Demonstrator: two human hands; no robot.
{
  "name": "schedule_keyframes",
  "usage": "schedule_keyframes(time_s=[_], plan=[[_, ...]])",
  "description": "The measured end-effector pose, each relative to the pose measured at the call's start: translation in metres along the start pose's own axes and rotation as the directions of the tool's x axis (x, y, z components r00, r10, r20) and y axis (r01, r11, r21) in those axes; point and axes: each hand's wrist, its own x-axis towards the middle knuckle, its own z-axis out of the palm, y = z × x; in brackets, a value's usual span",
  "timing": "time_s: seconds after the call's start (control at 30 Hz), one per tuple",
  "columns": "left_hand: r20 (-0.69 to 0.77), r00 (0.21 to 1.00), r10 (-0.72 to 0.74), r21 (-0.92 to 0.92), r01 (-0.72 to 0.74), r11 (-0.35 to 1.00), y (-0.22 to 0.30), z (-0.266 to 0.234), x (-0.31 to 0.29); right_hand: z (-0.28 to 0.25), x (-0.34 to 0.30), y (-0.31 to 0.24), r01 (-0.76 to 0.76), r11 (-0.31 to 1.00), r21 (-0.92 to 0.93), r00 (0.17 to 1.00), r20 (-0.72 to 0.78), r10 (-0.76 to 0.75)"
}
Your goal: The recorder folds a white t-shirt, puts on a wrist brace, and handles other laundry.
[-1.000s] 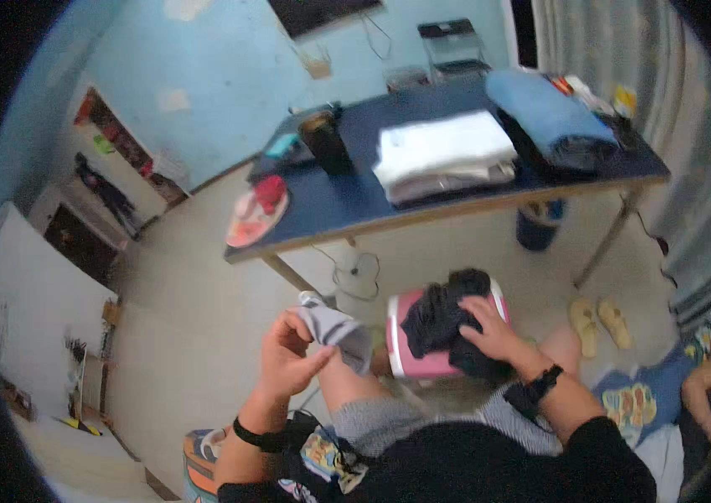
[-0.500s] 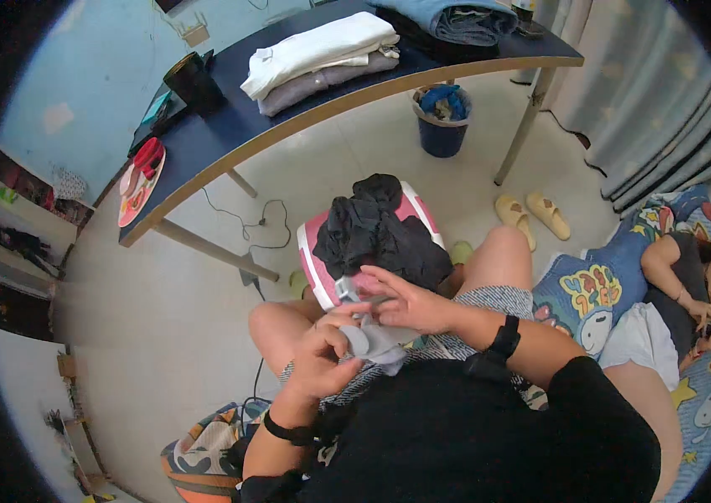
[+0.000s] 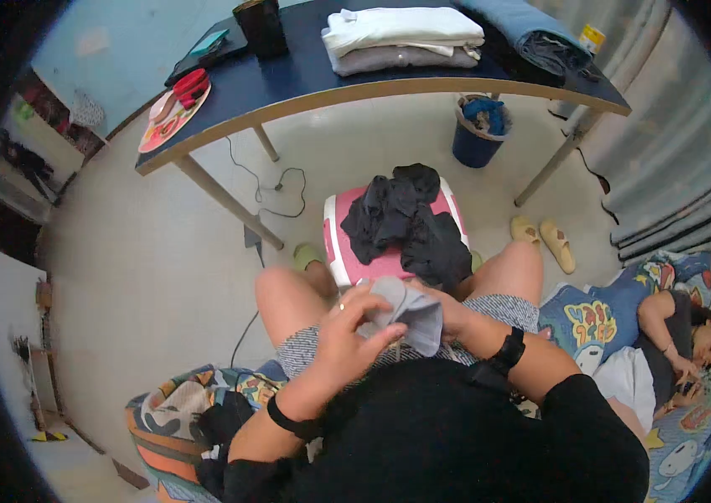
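Above my lap, my left hand point(image 3: 347, 335) is closed on a small light grey piece of folded cloth point(image 3: 419, 315) that looks like a sock, its thumb and fingers at the near left edge. My right hand point(image 3: 451, 313) grips the same sock from the right, its fingers partly hidden behind the fabric. The sock is doubled over, with an opening toward me. Just beyond my hands, crumpled black clothing point(image 3: 405, 222) lies on a pink and white box point(image 3: 335, 243) between my knees.
A dark blue table point(image 3: 305, 75) holds folded clothes point(image 3: 405, 38), jeans point(image 3: 540, 42) and a black container point(image 3: 261, 29). Below stands a waste bin point(image 3: 478, 142); yellow slippers point(image 3: 556, 245) lie nearby. Another person point(image 3: 665, 352) lies at my right. A cable point(image 3: 292, 197) crosses the floor.
The grey sock has been turned and spread into a wider folded shape. My left hand has moved up and right; my right hand has shifted to its far side. The view has shifted.
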Motion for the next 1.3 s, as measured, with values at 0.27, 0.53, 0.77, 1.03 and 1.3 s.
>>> schedule_keyframes(time_s=[0.27, 0.53, 0.77, 1.03, 1.3], plan=[[0.102, 0.979, 0.175, 0.422, -0.202, 0.884, -0.014, 0.005, 0.019, -0.011, -0.022, -0.004, -0.166, 0.898, 0.408, 0.934, 0.358, 0.01], [0.179, 0.899, -0.4, -0.51, 0.433, 0.744, -0.034, 0.014, 0.023, -0.008, -0.018, -0.013, -0.049, 0.956, 0.289, 0.998, -0.015, 0.056], [0.04, 0.952, -0.304, -0.595, 0.267, 0.758, -0.034, 0.007, 0.022, -0.033, -0.021, -0.024, 0.241, 0.97, -0.016, 0.966, -0.097, -0.242], [0.147, 0.908, -0.392, -0.408, 0.416, 0.812, -0.01, 0.023, 0.034, 0.025, -0.015, -0.085, 0.39, 0.213, -0.896, 0.867, 0.279, -0.414], [0.372, 0.914, -0.161, -0.424, 0.321, 0.847, -0.014, 0.018, 0.028, 0.011, -0.012, -0.095, 0.505, 0.352, -0.788, 0.857, 0.411, -0.311]])
